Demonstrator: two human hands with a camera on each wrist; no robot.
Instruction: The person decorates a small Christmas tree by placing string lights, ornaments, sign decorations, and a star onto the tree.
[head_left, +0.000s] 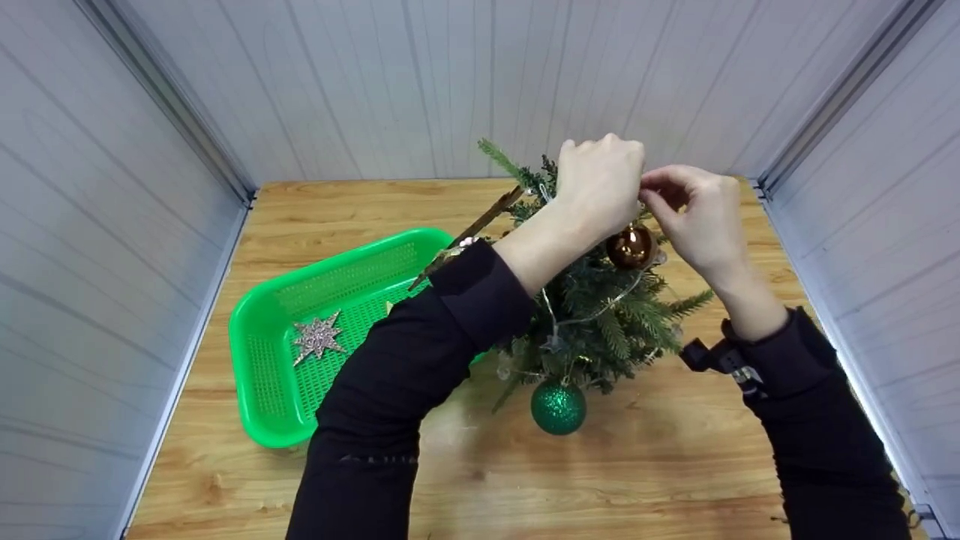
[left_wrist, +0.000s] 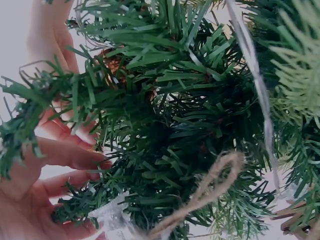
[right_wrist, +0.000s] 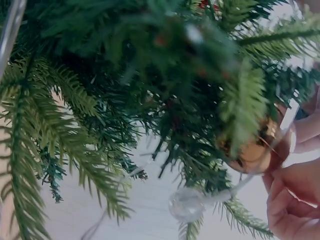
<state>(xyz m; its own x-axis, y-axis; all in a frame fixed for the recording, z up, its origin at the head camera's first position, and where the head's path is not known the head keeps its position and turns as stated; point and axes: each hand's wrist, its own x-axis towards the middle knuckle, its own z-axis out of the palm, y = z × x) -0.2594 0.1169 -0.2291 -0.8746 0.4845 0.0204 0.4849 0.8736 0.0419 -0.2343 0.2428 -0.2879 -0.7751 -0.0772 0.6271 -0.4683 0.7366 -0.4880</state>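
A small artificial Christmas tree [head_left: 600, 322] stands on the table. A shiny brown bauble [head_left: 630, 247] hangs high on its right side, just below both hands. My left hand [head_left: 604, 180] reaches over the treetop, back of the hand up, its fingertips hidden in the head view. In the left wrist view, fingers [left_wrist: 70, 152] curl about a green branch tip [left_wrist: 75, 200]. Level with it, my right hand [head_left: 701, 214] pinches thumb and forefinger together right above the bauble. Its thin hanging loop is too small to make out. In the right wrist view, fingers [right_wrist: 295, 200] sit beside the bauble [right_wrist: 260, 150].
A green plastic basket [head_left: 259, 300] stands left of the tree with a glittery star [head_left: 319, 337] inside. A glittery green bauble [head_left: 559, 407] hangs at the tree's front. A brown twig-like ornament [head_left: 487, 214] leans out from the left side. Clear light string [head_left: 600, 309] winds round the branches.
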